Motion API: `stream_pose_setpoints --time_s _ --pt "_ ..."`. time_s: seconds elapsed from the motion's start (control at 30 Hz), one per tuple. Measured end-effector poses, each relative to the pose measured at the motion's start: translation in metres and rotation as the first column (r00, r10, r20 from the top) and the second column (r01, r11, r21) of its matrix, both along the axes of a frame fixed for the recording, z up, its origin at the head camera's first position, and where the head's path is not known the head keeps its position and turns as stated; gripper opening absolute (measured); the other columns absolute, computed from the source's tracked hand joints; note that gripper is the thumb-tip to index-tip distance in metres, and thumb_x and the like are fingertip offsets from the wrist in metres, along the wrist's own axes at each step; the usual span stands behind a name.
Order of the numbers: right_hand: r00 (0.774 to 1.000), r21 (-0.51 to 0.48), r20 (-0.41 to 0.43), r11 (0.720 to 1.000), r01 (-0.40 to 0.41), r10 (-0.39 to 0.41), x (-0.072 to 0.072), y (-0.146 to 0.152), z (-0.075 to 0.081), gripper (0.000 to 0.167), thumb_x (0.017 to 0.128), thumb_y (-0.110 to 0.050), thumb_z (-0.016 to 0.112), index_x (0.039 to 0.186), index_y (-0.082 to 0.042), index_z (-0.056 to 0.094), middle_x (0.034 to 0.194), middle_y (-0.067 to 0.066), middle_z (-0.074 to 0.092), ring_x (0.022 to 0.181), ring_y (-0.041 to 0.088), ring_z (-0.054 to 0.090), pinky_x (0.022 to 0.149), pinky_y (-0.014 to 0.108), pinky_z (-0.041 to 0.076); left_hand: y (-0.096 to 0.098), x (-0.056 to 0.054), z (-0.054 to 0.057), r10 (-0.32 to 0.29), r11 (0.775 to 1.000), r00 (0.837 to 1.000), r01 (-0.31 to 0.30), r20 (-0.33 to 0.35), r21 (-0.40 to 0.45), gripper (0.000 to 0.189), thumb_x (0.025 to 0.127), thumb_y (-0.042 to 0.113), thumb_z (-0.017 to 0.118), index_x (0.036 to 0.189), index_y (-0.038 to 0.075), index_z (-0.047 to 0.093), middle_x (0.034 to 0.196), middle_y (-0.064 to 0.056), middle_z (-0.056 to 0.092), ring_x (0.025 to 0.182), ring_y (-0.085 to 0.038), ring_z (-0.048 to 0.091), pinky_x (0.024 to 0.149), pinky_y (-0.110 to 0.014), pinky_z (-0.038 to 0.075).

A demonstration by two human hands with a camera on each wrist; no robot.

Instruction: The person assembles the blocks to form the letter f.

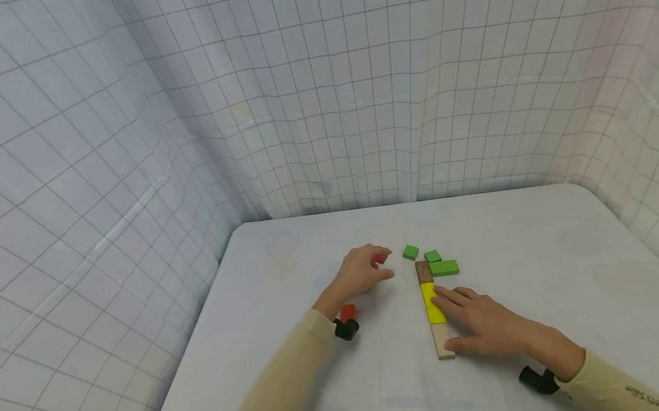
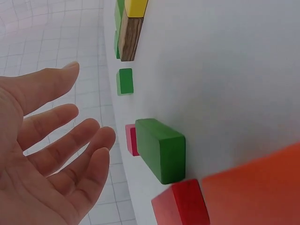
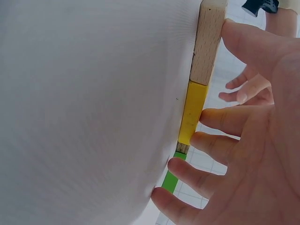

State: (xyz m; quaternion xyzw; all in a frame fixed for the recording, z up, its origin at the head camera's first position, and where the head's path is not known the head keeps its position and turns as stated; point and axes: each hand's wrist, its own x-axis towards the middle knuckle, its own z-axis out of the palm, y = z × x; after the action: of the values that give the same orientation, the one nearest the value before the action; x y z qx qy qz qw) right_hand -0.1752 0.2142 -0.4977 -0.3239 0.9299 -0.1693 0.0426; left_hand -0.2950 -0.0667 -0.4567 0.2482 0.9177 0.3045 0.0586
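Three blocks form a straight row on the table: a dark brown wood block [image 1: 423, 272] at the far end, a yellow block [image 1: 429, 297] in the middle and a pale wood block [image 1: 442, 341] nearest. My right hand [image 1: 487, 324] lies along the row's right side, fingers spread, with fingertips at the yellow block and the thumb at the pale one. Left of the row, my left hand [image 1: 359, 271] hovers with loosely bent fingers and nothing between them. Close by it in the left wrist view are a green block [image 2: 161, 150], a pink block [image 2: 131, 139] and a red block [image 2: 187, 201].
A long green block [image 1: 444, 268] lies against the row's far right side. Two small green blocks, one left [image 1: 410, 252] and one right [image 1: 433, 256], sit beyond the row. An orange block [image 2: 258, 187] fills the left wrist view's corner. Gridded white curtains [image 1: 354, 96] surround the white table [image 1: 550, 242].
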Motion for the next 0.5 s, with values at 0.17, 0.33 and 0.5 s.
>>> stream_pose_setpoints --time_s 0.17,0.33,0.5 --pt "1.000 0.006 -0.005 1.000 0.004 -0.004 0.000 0.000 -0.001 0.085 0.092 -0.061 0.064 0.156 -0.013 0.038 0.164 0.006 0.027 0.142 0.037 0.034 0.101 0.063 0.039 -0.013 0.000 -0.004 0.015 1.000 1.000 -0.015 0.020 0.015 0.044 0.089 0.025 0.079 0.129 0.010 0.069 0.120 -0.007 0.067 0.094 -0.018 0.061 0.076 -0.030 0.052" --pt "1.000 0.006 0.004 1.000 0.012 -0.012 0.000 0.000 -0.001 0.085 0.091 -0.062 0.063 0.157 -0.014 0.038 0.164 0.005 0.026 0.143 0.038 0.033 0.103 0.063 0.038 -0.021 -0.002 -0.011 0.038 0.999 0.999 -0.037 0.014 -0.028 0.042 0.088 0.026 0.079 0.127 0.013 0.070 0.119 -0.006 0.067 0.107 -0.025 0.059 0.088 -0.036 0.050" --pt "1.000 -0.002 0.012 1.000 0.009 -0.009 0.000 0.000 -0.001 0.085 0.091 -0.062 0.063 0.157 -0.014 0.038 0.165 0.006 0.025 0.143 0.040 0.033 0.102 0.064 0.037 -0.028 -0.004 -0.018 0.063 0.996 0.998 -0.063 -0.006 -0.061 0.045 0.086 0.028 0.080 0.128 0.014 0.070 0.119 -0.002 0.068 0.109 -0.022 0.056 0.092 -0.037 0.049"
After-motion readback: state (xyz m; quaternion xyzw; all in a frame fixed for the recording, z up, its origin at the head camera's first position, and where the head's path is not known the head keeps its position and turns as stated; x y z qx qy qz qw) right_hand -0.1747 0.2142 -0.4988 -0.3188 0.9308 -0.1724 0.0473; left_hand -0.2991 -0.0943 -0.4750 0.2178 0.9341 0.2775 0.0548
